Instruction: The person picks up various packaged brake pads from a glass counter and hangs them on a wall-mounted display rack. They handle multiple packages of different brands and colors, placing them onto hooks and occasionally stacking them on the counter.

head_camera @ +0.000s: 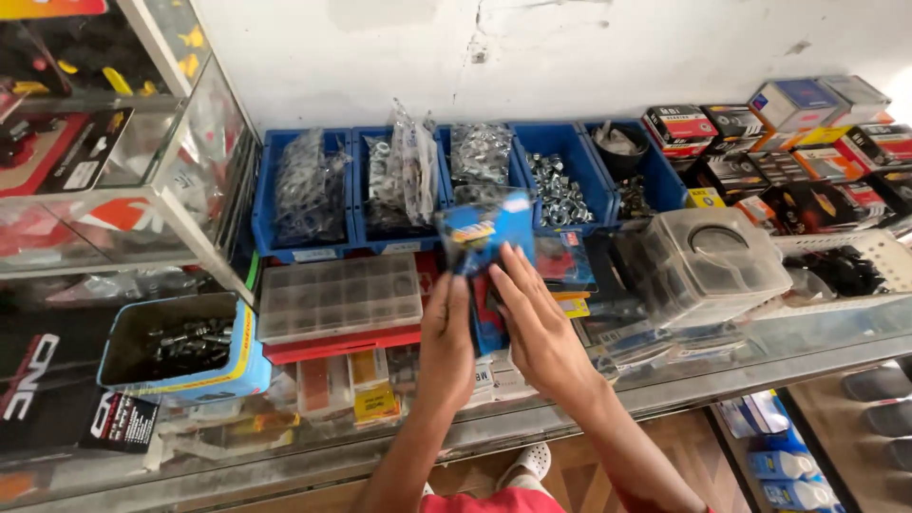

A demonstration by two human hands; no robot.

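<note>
Two bare hands meet over a glass counter top (722, 366), both on one small blue cardboard packet with a yellow and red label (486, 228). The left hand (446, 337) has its fingers curled around the packet's lower part from the left side. The right hand (537, 328) lies flat against the packet's right face, fingers stretched upward and close together. The packet stands upright between them, its top edge blurred.

Just left of the left hand sits a clear plastic compartment box (339, 296) on a red tray (342, 344). Farther left is an open blue and yellow carton of dark metal bolts (180, 350). Beyond the fingertips, against the white wall, runs a row of blue plastic bins (456, 185) holding bagged washers and loose nuts. To the right of the right hand stands a clear lidded plastic container (708, 264), and beyond it stacked small printed boxes (798, 142).
</note>
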